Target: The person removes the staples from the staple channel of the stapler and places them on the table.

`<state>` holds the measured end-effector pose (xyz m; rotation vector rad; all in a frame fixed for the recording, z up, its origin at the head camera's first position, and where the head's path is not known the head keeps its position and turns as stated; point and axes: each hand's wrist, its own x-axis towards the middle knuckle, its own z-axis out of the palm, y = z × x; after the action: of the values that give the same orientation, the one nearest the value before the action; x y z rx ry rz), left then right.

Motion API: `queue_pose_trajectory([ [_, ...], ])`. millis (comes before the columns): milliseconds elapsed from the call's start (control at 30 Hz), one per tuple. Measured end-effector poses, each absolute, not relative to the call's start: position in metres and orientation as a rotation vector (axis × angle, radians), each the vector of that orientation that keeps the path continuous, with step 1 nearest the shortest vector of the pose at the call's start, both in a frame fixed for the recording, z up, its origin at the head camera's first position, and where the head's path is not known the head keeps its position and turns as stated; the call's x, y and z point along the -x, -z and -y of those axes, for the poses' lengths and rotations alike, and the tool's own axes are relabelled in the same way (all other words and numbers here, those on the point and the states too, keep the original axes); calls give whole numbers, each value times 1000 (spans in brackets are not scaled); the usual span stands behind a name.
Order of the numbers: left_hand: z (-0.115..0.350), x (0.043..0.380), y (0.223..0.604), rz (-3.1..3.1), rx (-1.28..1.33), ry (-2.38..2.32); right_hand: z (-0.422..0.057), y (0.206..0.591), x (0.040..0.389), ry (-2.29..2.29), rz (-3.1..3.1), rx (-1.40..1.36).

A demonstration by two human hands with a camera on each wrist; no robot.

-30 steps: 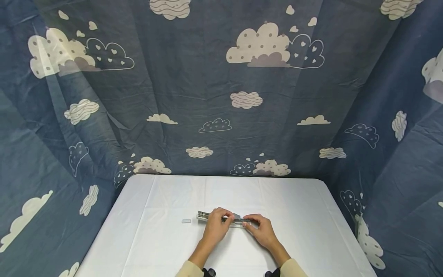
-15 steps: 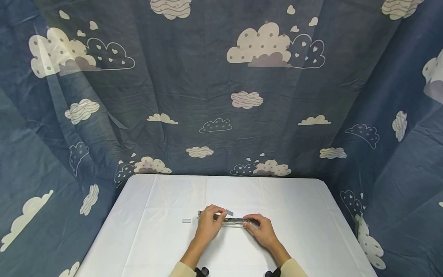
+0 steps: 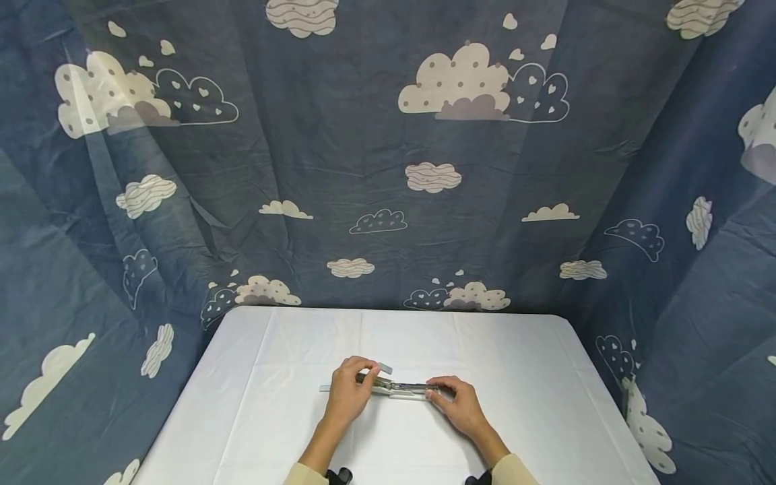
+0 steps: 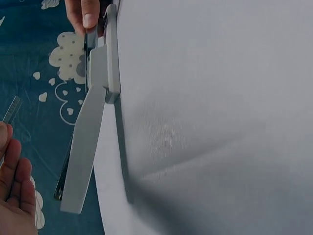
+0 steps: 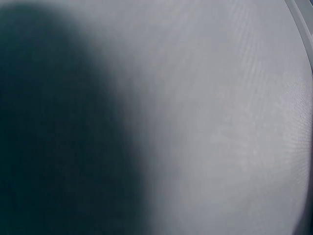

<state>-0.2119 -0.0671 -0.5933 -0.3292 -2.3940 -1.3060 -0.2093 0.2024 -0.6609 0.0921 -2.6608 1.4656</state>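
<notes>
A grey stapler (image 3: pixel 407 389) lies opened out at the middle of the white table, its top cover (image 4: pixel 84 147) swung back to the left. At the stapler's right end, my right hand (image 3: pixel 461 403) grips it between thumb and fingers. My left hand (image 3: pixel 347 394) pinches a short strip of staples (image 3: pixel 384 368) between thumb and fingertip. In the left wrist view that strip stands clear of the cover, beside it. The right wrist view is mostly a dark blur over white cloth and shows no fingers.
A second small grey strip (image 3: pixel 324 388) lies on the white table (image 3: pixel 515 364), partly hidden behind my left hand. A blue cloud-patterned curtain (image 3: pixel 339 162) hangs behind the table and along both sides.
My left hand has moved left, carrying the staple strip away from the stapler's middle. It now partly covers the loose strip. My right hand keeps its hold on the stapler.
</notes>
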Motion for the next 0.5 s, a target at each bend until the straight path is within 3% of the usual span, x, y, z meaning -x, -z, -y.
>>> queue_pose_trajectory([
  [500,100,211,587,2351,320,1240,-202,660,208,-1441,2650,-108],
])
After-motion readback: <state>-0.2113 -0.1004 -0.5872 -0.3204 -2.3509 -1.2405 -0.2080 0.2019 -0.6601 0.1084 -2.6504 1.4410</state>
